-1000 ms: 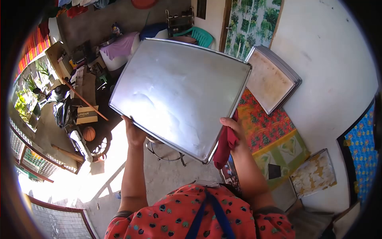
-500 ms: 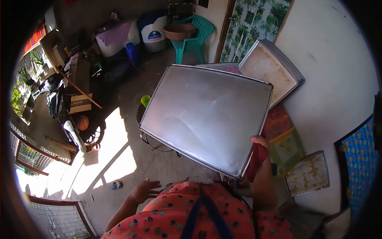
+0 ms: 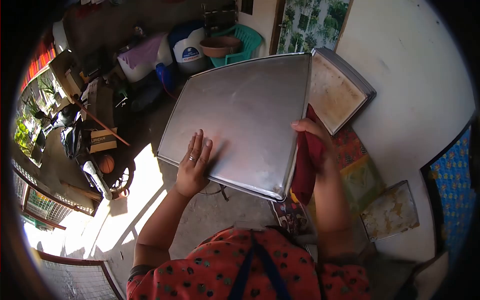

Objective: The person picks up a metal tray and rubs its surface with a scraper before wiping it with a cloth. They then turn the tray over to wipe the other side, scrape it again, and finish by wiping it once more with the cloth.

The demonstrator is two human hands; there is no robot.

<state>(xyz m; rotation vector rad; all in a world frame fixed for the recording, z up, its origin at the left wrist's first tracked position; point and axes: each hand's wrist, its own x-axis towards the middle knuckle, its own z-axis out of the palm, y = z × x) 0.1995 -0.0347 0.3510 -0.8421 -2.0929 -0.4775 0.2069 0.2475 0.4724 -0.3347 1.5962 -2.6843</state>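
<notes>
A large rectangular metal baking tray [image 3: 240, 110] is held up in front of me, tilted, its smooth silvery face toward me. My right hand [image 3: 311, 132] grips its right edge, thumb over the rim, with a dark red cloth [image 3: 306, 167] bunched in the same hand and hanging below. My left hand [image 3: 194, 167], a ring on one finger, lies over the tray's lower left edge. Its fingers are stretched out over the tray face and hold nothing.
More stacked trays [image 3: 340, 90] lean at the wall on the right. A stained tray [image 3: 391, 210] lies lower right. At the back, a green chair [image 3: 247, 42] bears a brown basin [image 3: 220, 46]. A basketball [image 3: 106, 163] and a cardboard box [image 3: 102, 140] are at left.
My left hand has risen from near my body to the tray face. The tray has shifted left and up and is tilted differently. More of the red cloth shows at my right hand.
</notes>
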